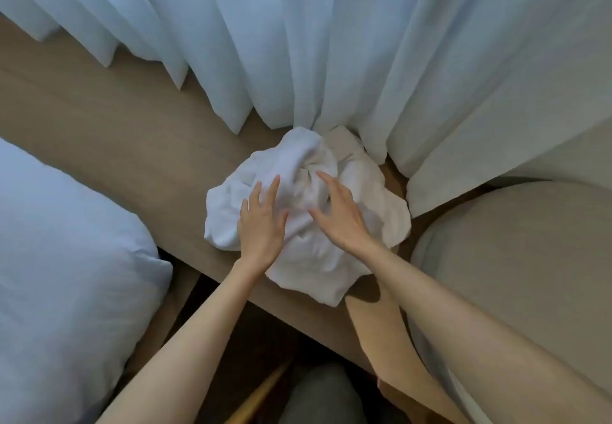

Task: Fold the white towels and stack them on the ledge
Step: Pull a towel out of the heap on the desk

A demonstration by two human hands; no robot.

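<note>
A crumpled heap of white towels (311, 258) lies on the brown wooden ledge (116, 132), its front corner hanging over the ledge's near edge. My left hand (261, 225) rests flat on the heap's left side, fingers spread. My right hand (337, 211) hovers over or touches the heap's middle, fingers apart and slightly curled. Neither hand grips any cloth. How many towels are in the heap cannot be told.
Pale curtains (331, 42) hang right behind the heap and touch its back. A white pillow (59, 274) sits at the left, a beige cushioned seat (516, 258) at the right. Bare ledge stretches to the left of the heap.
</note>
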